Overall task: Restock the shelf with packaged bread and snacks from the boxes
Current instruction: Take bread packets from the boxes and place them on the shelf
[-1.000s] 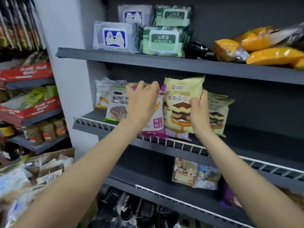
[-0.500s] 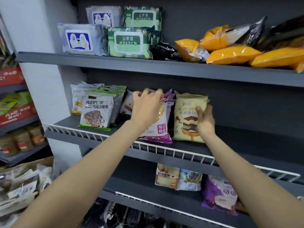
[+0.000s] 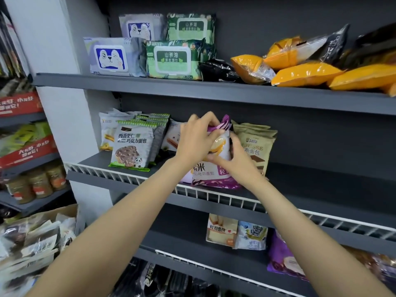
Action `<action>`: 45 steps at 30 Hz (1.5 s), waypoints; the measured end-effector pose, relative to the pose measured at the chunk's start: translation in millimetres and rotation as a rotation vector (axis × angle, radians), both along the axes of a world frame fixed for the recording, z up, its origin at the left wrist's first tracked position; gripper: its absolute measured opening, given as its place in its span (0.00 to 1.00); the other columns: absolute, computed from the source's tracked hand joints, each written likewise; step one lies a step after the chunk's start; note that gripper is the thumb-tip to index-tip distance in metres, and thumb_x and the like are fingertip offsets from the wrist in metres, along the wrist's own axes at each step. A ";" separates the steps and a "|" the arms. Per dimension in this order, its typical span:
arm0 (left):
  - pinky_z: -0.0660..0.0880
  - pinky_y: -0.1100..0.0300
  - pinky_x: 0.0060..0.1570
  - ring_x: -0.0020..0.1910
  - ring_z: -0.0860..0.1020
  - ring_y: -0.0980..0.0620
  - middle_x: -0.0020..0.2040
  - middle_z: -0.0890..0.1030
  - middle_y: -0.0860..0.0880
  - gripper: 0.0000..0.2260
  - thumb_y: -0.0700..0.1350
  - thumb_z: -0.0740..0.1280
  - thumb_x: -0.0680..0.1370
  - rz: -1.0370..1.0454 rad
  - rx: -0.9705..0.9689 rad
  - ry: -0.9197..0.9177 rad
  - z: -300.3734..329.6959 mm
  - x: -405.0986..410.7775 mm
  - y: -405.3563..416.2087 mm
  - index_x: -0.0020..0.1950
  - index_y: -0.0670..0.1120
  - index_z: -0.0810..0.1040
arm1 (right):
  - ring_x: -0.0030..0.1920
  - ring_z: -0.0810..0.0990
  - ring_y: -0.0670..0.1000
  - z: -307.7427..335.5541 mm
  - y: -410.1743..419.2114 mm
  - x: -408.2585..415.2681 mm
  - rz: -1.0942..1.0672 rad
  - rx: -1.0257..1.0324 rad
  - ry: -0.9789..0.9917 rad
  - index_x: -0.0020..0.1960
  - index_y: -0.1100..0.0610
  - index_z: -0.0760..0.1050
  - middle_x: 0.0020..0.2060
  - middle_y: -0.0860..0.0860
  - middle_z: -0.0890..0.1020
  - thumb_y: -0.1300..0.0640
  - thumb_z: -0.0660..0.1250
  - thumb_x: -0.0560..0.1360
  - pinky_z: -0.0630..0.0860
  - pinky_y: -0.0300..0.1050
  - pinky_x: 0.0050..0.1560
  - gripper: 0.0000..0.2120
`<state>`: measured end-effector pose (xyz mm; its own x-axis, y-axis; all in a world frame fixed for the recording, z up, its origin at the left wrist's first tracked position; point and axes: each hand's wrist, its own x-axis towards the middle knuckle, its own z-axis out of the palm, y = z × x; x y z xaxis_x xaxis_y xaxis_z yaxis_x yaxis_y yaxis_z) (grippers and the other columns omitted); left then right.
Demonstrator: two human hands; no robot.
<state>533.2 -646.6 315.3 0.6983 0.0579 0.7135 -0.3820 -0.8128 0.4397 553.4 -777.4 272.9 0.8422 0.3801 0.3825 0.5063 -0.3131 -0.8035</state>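
We see two bare arms reaching toward the middle shelf (image 3: 132, 175), a dark grey ledge with a white wire rail along its front edge. Our left hand (image 3: 198, 139) curls its fingers over the top seal of a purple-and-white bread packet (image 3: 211, 173), pinching it, while our right hand (image 3: 236, 160) curls around the same packet's right side and holds it. The packet stands upright on the shelf just behind the rail, touching a row of beige mousse-bread packets (image 3: 255, 146) on its right; a row of green-topped chocolate bread packets (image 3: 131, 146) stands to its left, a little apart. Well to the left of the purple packet and lower down, a cardboard box (image 3: 38, 236) holds more wrapped goods. To seat this packet well, we judge it best to keep it vertical, ease its base back from the rail, and square its face forward in line with its neighbours before letting go, without crushing the soft bread inside.
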 end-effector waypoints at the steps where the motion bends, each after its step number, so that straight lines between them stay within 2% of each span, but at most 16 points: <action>1: 0.69 0.54 0.55 0.51 0.71 0.53 0.44 0.77 0.57 0.07 0.49 0.68 0.76 -0.045 -0.015 0.004 2.6 -1.6 -2.2 0.50 0.47 0.77 | 0.61 0.75 0.47 0.3 -0.8 1.3 -0.045 0.049 0.008 0.72 0.51 0.59 0.63 0.47 0.75 0.42 0.73 0.66 0.73 0.50 0.63 0.40; 3: 0.70 0.54 0.58 0.56 0.72 0.52 0.52 0.79 0.53 0.10 0.49 0.66 0.77 -0.136 -0.012 0.027 6.9 -1.7 -4.6 0.57 0.47 0.76 | 0.59 0.77 0.50 0.5 -7.3 1.3 -0.100 0.143 0.056 0.66 0.51 0.65 0.60 0.49 0.77 0.46 0.74 0.67 0.74 0.54 0.62 0.32; 7: 0.68 0.55 0.63 0.65 0.70 0.49 0.64 0.73 0.45 0.16 0.47 0.61 0.80 -0.140 -0.015 0.093 2.6 8.9 -10.4 0.68 0.45 0.69 | 0.56 0.80 0.54 -9.0 -37.5 0.7 -0.171 0.371 0.159 0.55 0.50 0.71 0.57 0.54 0.80 0.55 0.71 0.73 0.76 0.57 0.61 0.14; 10: 0.69 0.55 0.62 0.65 0.71 0.43 0.66 0.71 0.41 0.18 0.40 0.62 0.78 -0.145 0.033 0.151 -5.6 20.7 -27.7 0.69 0.42 0.68 | 0.58 0.79 0.52 -10.3 -68.3 4.2 -0.339 0.545 0.131 0.59 0.54 0.71 0.56 0.52 0.80 0.54 0.69 0.74 0.74 0.56 0.63 0.15; 12: 0.65 0.55 0.65 0.68 0.68 0.41 0.69 0.68 0.39 0.22 0.38 0.64 0.76 -0.136 0.139 0.213 -9.9 29.3 -44.4 0.70 0.41 0.66 | 0.59 0.78 0.52 -6.6 -89.7 10.8 -0.485 0.599 0.071 0.63 0.55 0.69 0.58 0.52 0.79 0.54 0.68 0.75 0.73 0.51 0.64 0.18; 14: 0.64 0.52 0.69 0.72 0.63 0.42 0.70 0.65 0.39 0.25 0.39 0.66 0.75 -0.130 0.248 0.253 -12.5 39.5 -61.5 0.71 0.41 0.64 | 0.62 0.75 0.53 -1.1 -110.9 20.7 -0.650 0.594 -0.026 0.68 0.55 0.65 0.60 0.53 0.76 0.53 0.67 0.76 0.72 0.45 0.60 0.23; 16: 0.67 0.51 0.67 0.70 0.64 0.42 0.70 0.65 0.42 0.28 0.44 0.68 0.74 -0.102 0.359 0.231 -13.2 50.3 -75.8 0.72 0.43 0.63 | 0.62 0.74 0.56 2.7 -131.3 36.9 -0.788 0.565 -0.071 0.71 0.52 0.62 0.63 0.57 0.72 0.52 0.66 0.76 0.70 0.45 0.55 0.26; 18: 0.65 0.53 0.67 0.71 0.63 0.44 0.72 0.64 0.44 0.33 0.51 0.71 0.73 -0.062 0.526 0.228 -13.7 62.2 -87.2 0.73 0.46 0.60 | 0.63 0.71 0.57 2.7 -150.3 60.3 -0.869 0.450 -0.013 0.72 0.52 0.61 0.66 0.59 0.67 0.50 0.66 0.76 0.70 0.48 0.57 0.27; 21: 0.56 0.53 0.72 0.75 0.56 0.46 0.77 0.54 0.48 0.48 0.60 0.74 0.67 -0.020 0.704 0.392 -17.3 81.1 -97.7 0.77 0.49 0.50 | 0.66 0.71 0.60 -7.9 -171.2 97.2 -0.820 0.273 0.068 0.70 0.55 0.64 0.65 0.59 0.72 0.50 0.67 0.75 0.72 0.55 0.63 0.27; 24: 0.51 0.52 0.73 0.76 0.52 0.46 0.78 0.50 0.50 0.55 0.63 0.75 0.62 0.014 0.731 0.487 -27.3 99.1 -100.1 0.77 0.52 0.44 | 0.62 0.74 0.61 -25.0 -177.7 125.9 -0.748 0.235 0.076 0.67 0.61 0.65 0.60 0.59 0.75 0.56 0.66 0.76 0.72 0.53 0.59 0.22; 26: 0.50 0.51 0.73 0.76 0.51 0.45 0.78 0.50 0.50 0.55 0.62 0.75 0.62 0.057 0.761 0.488 -33.0 105.1 -102.4 0.77 0.53 0.43 | 0.62 0.74 0.61 -31.9 -177.4 143.9 -0.676 0.196 0.123 0.66 0.61 0.64 0.58 0.58 0.75 0.57 0.65 0.76 0.72 0.52 0.58 0.21; 30: 0.52 0.49 0.72 0.75 0.52 0.44 0.76 0.53 0.49 0.52 0.62 0.74 0.64 0.149 0.789 0.442 -39.1 105.7 -110.5 0.77 0.52 0.45 | 0.66 0.71 0.59 -39.8 -172.9 174.1 -0.507 -0.088 0.274 0.73 0.61 0.57 0.68 0.57 0.70 0.52 0.63 0.78 0.68 0.47 0.63 0.28; 36: 0.51 0.50 0.72 0.77 0.49 0.46 0.78 0.47 0.49 0.50 0.61 0.73 0.67 0.188 0.751 0.453 -44.9 105.7 -114.2 0.78 0.50 0.45 | 0.68 0.66 0.60 -49.2 -162.5 179.9 -0.482 -0.265 0.081 0.75 0.64 0.50 0.71 0.63 0.60 0.64 0.69 0.74 0.63 0.45 0.68 0.37; 40: 0.47 0.52 0.73 0.77 0.45 0.47 0.78 0.43 0.49 0.49 0.60 0.71 0.69 0.182 0.728 0.456 -45.4 100.8 -120.1 0.78 0.50 0.43 | 0.70 0.61 0.58 -48.2 -161.7 168.2 -0.437 -0.510 -0.066 0.76 0.59 0.48 0.72 0.59 0.53 0.60 0.70 0.73 0.63 0.47 0.69 0.40; 43: 0.48 0.54 0.73 0.77 0.46 0.49 0.78 0.44 0.50 0.47 0.59 0.71 0.70 0.170 0.686 0.473 -41.0 94.4 -120.7 0.78 0.51 0.44 | 0.72 0.58 0.58 -35.7 -151.5 147.6 -0.441 -0.408 -0.208 0.74 0.58 0.57 0.72 0.58 0.56 0.62 0.66 0.75 0.60 0.49 0.73 0.31; 45: 0.57 0.56 0.71 0.76 0.54 0.48 0.78 0.51 0.49 0.39 0.55 0.69 0.73 0.169 0.603 0.435 -34.4 90.2 -115.9 0.77 0.52 0.52 | 0.70 0.62 0.58 -18.8 -138.6 127.8 -0.439 -0.228 -0.348 0.71 0.58 0.63 0.69 0.59 0.63 0.65 0.62 0.76 0.62 0.49 0.72 0.24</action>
<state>623.5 -762.5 280.9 0.9400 -0.1241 0.3177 -0.1253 -0.9920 -0.0167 681.2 -916.0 254.0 0.7792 0.1305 0.6130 0.5118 -0.6971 -0.5021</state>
